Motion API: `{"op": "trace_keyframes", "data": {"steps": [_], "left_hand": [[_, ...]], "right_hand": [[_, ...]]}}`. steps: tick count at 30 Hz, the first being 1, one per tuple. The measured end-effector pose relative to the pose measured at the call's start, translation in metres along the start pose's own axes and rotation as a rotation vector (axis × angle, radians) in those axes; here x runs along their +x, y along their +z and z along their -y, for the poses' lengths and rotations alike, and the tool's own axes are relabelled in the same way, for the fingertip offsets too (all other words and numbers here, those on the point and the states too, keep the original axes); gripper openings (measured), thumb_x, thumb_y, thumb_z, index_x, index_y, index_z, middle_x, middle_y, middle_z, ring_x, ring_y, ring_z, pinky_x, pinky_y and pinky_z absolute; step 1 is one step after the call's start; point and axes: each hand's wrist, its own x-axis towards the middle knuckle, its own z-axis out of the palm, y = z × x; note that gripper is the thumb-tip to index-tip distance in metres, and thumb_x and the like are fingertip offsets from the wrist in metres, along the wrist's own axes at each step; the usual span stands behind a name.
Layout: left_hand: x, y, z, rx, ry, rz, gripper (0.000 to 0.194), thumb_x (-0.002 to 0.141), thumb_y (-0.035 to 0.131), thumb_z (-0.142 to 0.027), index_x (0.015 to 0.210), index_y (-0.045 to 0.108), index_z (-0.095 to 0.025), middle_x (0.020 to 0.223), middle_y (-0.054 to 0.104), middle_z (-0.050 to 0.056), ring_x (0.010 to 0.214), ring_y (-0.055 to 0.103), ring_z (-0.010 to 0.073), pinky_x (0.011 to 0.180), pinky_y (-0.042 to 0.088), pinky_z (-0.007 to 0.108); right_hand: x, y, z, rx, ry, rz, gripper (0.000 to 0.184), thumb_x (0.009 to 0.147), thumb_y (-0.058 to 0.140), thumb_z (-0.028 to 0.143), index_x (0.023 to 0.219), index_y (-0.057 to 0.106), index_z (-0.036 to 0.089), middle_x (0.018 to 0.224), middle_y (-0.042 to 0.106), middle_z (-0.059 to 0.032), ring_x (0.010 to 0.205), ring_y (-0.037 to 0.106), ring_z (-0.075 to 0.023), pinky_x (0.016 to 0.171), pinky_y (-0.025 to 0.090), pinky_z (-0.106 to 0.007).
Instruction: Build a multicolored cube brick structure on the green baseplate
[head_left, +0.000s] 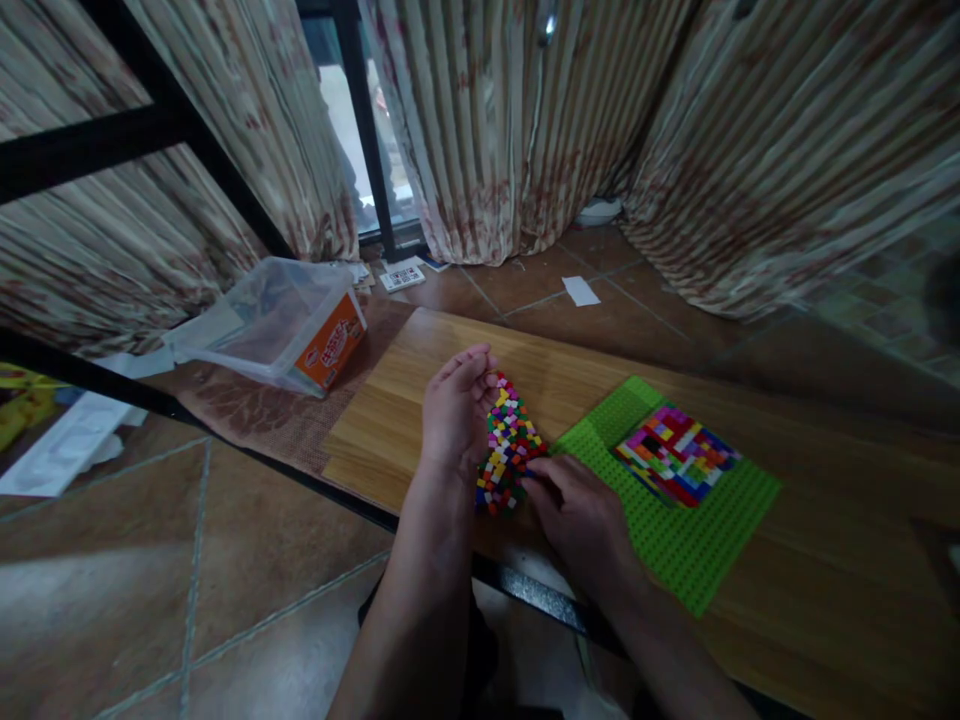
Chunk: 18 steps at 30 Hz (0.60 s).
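A heap of small, many-coloured building bricks (511, 440) lies on the wooden board between my hands. My left hand (456, 410) is at the heap's left side, its fingers curled in; what they hold, if anything, is hidden. At the heap's right edge, my right hand (585, 515) pinches a dark blue building brick (530, 473) between thumb and forefinger. Just right of that hand lies a green studded baseplate (709, 570), partly covered by the hand and forearm. On it sits a flat, many-coloured block of joined bricks (679, 455).
The wooden board (382, 425) rests on a bench with a black metal edge (525, 590). A clear plastic bin (270, 300) with an orange label stands at the left end. White packaging (71, 440) is at far left. Curtains (480, 130) hang behind; papers (580, 291) lie on the tiles.
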Motion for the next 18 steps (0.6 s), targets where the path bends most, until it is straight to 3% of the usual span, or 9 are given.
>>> {"op": "trace_keyframes", "data": {"steps": [13,18], "left_hand": [[-0.001,-0.002,-0.001,0.031,0.001,0.038,0.007,0.077,0.064,-0.01,0.083,0.067,-0.013,0.069,0.062,-0.002,0.053,0.053,0.0032,0.054,0.042,0.015],[-0.001,-0.002,0.002,0.058,-0.003,0.045,0.01,0.073,0.068,-0.011,0.083,0.068,-0.013,0.069,0.064,-0.001,0.054,0.053,0.0036,0.054,0.043,0.014]], "right_hand": [[-0.002,-0.001,0.005,-0.041,0.032,0.01,0.024,0.086,0.049,0.014,0.102,0.066,0.022,0.099,0.07,-0.007,0.09,0.065,-0.0226,0.08,0.05,-0.036],[0.001,-0.017,0.009,0.056,0.057,-0.03,0.024,0.088,0.051,0.018,0.106,0.066,0.023,0.097,0.068,-0.0049,0.089,0.065,-0.0199,0.081,0.051,-0.034]]}}
